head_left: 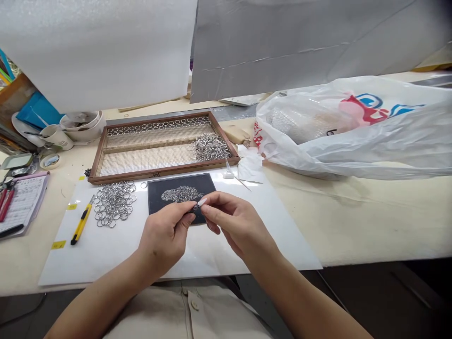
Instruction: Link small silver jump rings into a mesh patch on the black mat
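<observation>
Both hands, left hand (165, 235) and right hand (233, 221), pinch one tiny metal piece (195, 206) between closed fingertips; a slipped pinch could drop it among the small parts on the dark mat (157, 200).

Both hands meet at the picture's centre over a white board (247, 235). The left hand (164, 238) and right hand (235, 221) pinch 1 small dark piece (195, 207) between their fingertips, above the near edge of a black mat (158, 200) carrying a patch of tiny silver bits (181, 193). At 9 o'clock from the hands lies a heap of metal rings (113, 203), with a yellow utility knife (81, 223) just beside it. At 12 o'clock sits a wooden mesh tray (102, 162) with 1 row of rings along its far rail and another ring pile (210, 147) at its right end. At 2 o'clock lies a white plastic bag (370, 136).
</observation>
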Available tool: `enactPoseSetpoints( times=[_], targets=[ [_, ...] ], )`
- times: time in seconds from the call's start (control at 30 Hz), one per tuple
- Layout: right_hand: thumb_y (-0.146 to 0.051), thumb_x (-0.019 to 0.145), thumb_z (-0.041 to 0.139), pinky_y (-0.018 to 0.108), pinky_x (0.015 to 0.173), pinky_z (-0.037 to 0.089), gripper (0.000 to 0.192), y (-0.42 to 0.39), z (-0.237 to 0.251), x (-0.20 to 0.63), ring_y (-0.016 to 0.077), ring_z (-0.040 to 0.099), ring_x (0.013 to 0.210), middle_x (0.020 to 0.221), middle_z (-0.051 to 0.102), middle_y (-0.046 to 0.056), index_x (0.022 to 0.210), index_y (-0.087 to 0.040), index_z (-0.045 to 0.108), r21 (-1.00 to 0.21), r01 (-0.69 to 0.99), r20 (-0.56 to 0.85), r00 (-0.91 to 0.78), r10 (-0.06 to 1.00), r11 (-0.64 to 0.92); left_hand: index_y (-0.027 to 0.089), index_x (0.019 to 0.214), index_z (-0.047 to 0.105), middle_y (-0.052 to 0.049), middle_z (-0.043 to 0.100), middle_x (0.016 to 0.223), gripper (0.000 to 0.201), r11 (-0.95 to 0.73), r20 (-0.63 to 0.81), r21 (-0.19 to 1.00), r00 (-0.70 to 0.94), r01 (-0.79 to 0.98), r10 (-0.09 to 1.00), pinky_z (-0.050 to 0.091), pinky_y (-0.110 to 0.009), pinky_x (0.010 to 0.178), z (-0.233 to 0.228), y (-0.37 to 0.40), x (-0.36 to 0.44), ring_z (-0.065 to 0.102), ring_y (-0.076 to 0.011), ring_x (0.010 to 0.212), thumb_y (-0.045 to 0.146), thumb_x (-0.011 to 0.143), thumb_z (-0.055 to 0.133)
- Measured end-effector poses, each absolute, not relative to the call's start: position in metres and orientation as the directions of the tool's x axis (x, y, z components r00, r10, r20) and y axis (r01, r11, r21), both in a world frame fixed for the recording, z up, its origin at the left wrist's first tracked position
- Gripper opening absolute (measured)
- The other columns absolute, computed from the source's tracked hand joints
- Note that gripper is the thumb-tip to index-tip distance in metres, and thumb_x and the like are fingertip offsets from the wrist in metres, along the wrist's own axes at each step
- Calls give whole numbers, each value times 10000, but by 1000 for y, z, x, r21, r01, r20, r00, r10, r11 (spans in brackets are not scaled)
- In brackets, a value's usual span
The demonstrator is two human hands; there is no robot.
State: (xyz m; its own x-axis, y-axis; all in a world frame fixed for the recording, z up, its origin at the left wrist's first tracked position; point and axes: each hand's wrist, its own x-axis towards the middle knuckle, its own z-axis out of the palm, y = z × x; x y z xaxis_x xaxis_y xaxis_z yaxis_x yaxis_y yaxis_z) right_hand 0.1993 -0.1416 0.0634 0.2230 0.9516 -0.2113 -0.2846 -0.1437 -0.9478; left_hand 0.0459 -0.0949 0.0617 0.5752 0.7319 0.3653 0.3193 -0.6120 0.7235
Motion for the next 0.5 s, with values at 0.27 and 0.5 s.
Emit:
enactPoseSetpoints(
  times=[0.27, 0.5],
  targets=[
    [-293, 635, 731, 234, 436, 255, 172, -136, 67, 196, 51, 387, 414, 483, 481, -60, 639, -172, 609, -884, -433, -271, 162, 949, -179, 156, 1092, 620, -34, 686, 826, 237, -692, 442, 639, 576, 336, 688, 511, -214, 566, 61, -94, 43, 600, -100, 625, 137, 901, 482],
    [-269, 601, 713, 232, 446, 211, 181, -132, 67, 191, 46, 352, 400, 437, 447, -70, 610, -173, 560, -844, -497, -294, 111, 949, -204, 162, 1071, 640, -25, 688, 828, 230, -680, 453, 674, 565, 289, 689, 515, -202, 601, 60, -92, 41, 604, -91, 644, 119, 888, 507]
  ],
)
